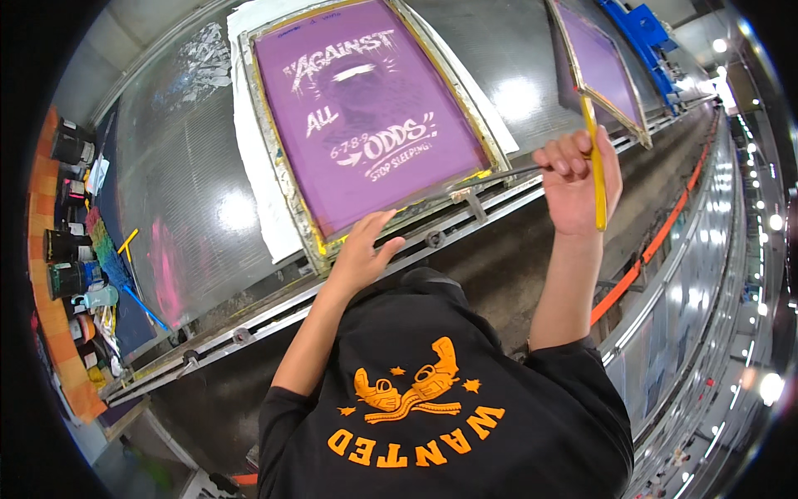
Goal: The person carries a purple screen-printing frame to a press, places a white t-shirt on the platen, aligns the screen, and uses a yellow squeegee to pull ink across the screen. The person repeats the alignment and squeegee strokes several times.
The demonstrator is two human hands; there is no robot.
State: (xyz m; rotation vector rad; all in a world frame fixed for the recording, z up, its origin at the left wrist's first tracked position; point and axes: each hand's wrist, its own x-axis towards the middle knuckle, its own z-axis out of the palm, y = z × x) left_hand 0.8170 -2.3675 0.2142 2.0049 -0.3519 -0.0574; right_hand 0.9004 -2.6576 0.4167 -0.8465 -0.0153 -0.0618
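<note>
A purple printing screen (391, 187) with white artwork lies in a worn, ink-stained frame. My left hand (364, 251) is open at the frame's near edge, its fingertips touching the rim and its thumb apart. To the right, my raised right hand (584, 179) is closed around a long yellow bar-shaped tool (598, 195), held upright. A thin grey rod (519, 173) runs left from the same fingers toward the screen's near right corner. Whether rod and bar form one tool, I cannot tell.
A second purple screen (603, 58) stands tilted at the upper right, near blue machinery (640, 33). White material (258, 158) lies under the first screen on the grey table (179, 191). Ink pots (71, 245) line the left side. A metal rail (432, 241) borders the table.
</note>
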